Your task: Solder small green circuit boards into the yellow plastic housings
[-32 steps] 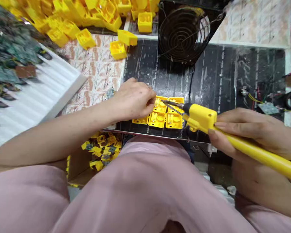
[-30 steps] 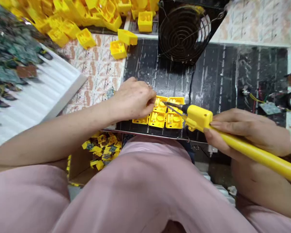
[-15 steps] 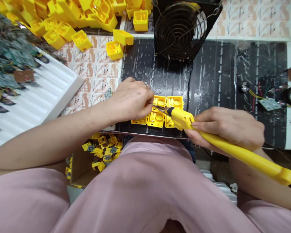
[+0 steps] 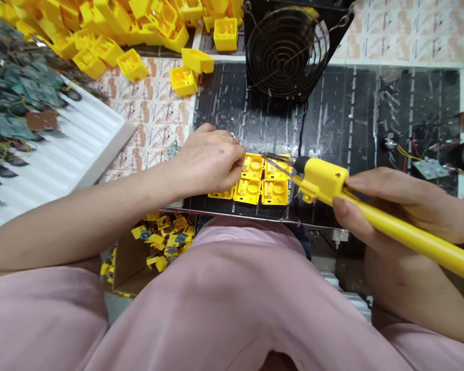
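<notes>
In my right hand [image 4: 402,198] is a yellow soldering iron [image 4: 325,178] with a thin metal guide beside its tip. Its dark tip points left, over the upper right casing of a group of small yellow plastic casings [image 4: 248,191]. These lie open side up in two rows, each with a round perforated patch and small metal parts inside. My left hand [image 4: 212,161] rests at the left end of the rows with fingers curled and closed. The fingertips are turned away, so what they hold is hidden, and the hand covers part of the leftmost casings.
A black fan [image 4: 288,56] with a wire guard stands behind the casings. Yellow boxes [image 4: 131,65] are heaped at the back left. Circuit boards with wires lie on a white foam sheet [image 4: 96,134] at left. Another wired board [image 4: 431,167] lies right. Below the table edge, a carton [image 4: 129,263] holds yellow parts.
My right hand has drawn the soldering iron to the right, its tip leaving the spot beside my left fingers. The lower right casing is now uncovered. My left hand has stayed in place.
</notes>
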